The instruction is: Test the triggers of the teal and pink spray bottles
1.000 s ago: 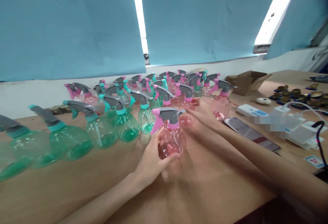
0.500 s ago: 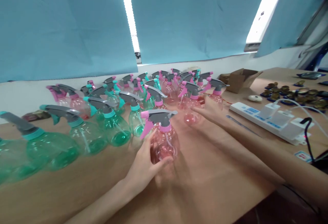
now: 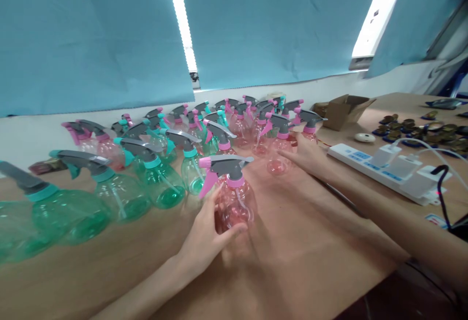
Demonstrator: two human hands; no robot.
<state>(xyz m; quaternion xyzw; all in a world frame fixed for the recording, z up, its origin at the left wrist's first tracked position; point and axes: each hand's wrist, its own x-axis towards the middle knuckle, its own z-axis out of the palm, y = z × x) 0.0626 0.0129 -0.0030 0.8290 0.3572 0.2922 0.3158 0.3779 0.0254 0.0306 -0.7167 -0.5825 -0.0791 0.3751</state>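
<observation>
My left hand [image 3: 210, 230] is wrapped around a clear pink spray bottle [image 3: 239, 208] standing upright at the front, its grey and pink trigger head pointing left. Further back, my right hand [image 3: 303, 154] grips a second pink spray bottle [image 3: 278, 160] from its right side; the fingers behind it are partly hidden. Another pink spray bottle [image 3: 310, 132] stands just behind that hand. Left of my left hand, green spray bottles with turquoise collars, such as a green spray bottle [image 3: 164, 186], stand in a slanting row.
More pink and green bottles crowd toward the wall below blue curtains [image 3: 270, 27]. On the right lie a white power strip [image 3: 354, 156] with chargers and cables, a white mouse [image 3: 364, 137], an open cardboard box [image 3: 340, 114] and several brass-coloured parts [image 3: 407, 125].
My right hand and the pink bottle in it have shifted right and slightly away. My left hand stays around the front bottle. The view has turned slightly.
</observation>
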